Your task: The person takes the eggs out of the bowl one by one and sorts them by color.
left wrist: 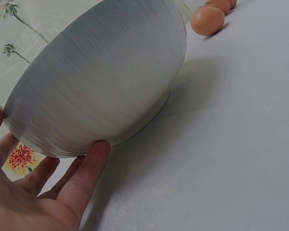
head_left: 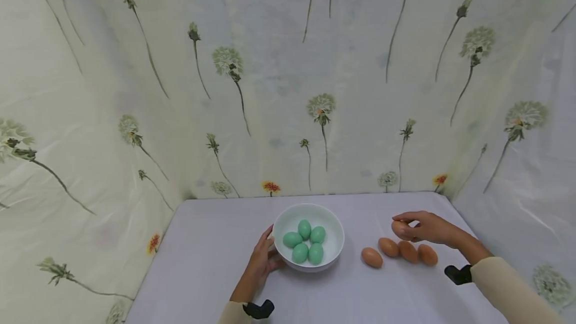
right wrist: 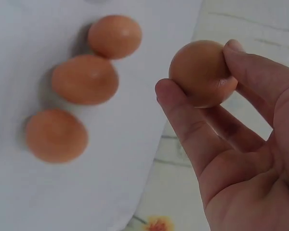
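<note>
right hand [head_left: 425, 227]: fingers pinched brown egg [right wrist: 198, 70] | left hand [head_left: 263, 258]: fingers curved round white bowl [head_left: 334, 236] | risk: held egg, being smooth, could have slipped; neighbouring eggs [head_left: 408, 252] rolled if knocked

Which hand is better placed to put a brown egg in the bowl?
Likely the right hand: it pinches a brown egg, while the left hand holds the white bowl by its side.
</note>
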Demonstrator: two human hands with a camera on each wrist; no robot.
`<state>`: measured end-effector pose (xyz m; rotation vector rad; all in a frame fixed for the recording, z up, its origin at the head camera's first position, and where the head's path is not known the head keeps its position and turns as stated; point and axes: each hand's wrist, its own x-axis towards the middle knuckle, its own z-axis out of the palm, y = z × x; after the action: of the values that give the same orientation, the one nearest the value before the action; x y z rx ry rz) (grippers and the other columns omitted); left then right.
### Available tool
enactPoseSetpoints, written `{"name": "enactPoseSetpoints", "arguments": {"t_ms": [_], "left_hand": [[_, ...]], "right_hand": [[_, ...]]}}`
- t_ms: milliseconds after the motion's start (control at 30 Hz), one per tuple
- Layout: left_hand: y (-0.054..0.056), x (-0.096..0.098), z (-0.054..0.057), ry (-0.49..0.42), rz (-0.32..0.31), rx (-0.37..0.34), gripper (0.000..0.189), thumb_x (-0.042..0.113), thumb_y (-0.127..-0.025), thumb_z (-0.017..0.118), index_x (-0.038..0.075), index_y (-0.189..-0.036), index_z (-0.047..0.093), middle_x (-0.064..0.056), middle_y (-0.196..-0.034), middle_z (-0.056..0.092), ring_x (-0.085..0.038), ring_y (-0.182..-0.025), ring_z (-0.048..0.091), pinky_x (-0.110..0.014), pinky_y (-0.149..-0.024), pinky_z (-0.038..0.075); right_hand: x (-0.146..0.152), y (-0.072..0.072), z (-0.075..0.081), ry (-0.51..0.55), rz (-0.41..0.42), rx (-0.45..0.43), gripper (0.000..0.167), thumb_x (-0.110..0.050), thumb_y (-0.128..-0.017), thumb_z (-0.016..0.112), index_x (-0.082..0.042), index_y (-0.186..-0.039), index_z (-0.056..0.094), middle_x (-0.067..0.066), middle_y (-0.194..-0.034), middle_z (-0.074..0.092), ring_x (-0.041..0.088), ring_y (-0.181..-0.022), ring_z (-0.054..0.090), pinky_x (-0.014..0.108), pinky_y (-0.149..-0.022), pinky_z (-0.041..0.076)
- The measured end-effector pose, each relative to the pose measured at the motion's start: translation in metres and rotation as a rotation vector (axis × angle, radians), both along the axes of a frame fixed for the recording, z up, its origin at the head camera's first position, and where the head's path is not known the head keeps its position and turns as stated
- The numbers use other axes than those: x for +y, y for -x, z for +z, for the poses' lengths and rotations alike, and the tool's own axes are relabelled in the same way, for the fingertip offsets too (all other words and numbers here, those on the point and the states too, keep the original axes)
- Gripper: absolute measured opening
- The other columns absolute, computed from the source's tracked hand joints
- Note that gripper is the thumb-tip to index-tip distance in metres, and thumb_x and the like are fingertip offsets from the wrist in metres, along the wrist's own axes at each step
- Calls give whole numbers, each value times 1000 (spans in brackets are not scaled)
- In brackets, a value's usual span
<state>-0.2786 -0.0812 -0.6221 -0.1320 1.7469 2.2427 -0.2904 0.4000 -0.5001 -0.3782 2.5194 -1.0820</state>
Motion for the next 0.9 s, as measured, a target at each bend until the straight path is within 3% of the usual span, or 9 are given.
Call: {"name": "enactPoseSetpoints", "arguments": {"t_ms": [133, 367, 700, 900], "left_hand": [[2, 0, 2, 5, 5, -7, 53, 38, -104, 44, 30, -155, 36, -13, -158, 36, -30, -117, 58, -45, -86, 58], [0, 1, 3, 0, 13, -11, 53, 37, -104, 44, 29, -155, 36, -14, -158, 36, -29, -116, 59, -44, -86, 59], [-4, 1, -1, 4, 26, -23, 55, 38, -104, 43, 27, -157, 32, -20, -158, 31, -31, -118, 58, -46, -87, 59], [-2, 3, 1, 7, 17, 3, 54, 39, -104, 43, 29, -156, 34, -20, -159, 31, -32, -120, 58, -46, -87, 59]], "right_hand": [[39, -11, -8, -56, -76, 30, 55, -27, -97, 65, 2, -141, 53, 27, -133, 57, 22, -93, 65, 32, -74, 60], [85, -29, -37, -201, -165, 35, 49, -16, -95, 67, 12, -134, 53, 20, -110, 65, 19, -85, 61, 32, -67, 58], [83, -36, -60, -180, -196, -21, 47, -17, -93, 69, 9, -130, 57, 11, -101, 64, 20, -81, 60, 33, -65, 57], [80, -34, -64, -222, -189, 13, 44, -16, -93, 69, 9, -128, 58, 8, -96, 63, 17, -74, 59, 31, -61, 53]]}}
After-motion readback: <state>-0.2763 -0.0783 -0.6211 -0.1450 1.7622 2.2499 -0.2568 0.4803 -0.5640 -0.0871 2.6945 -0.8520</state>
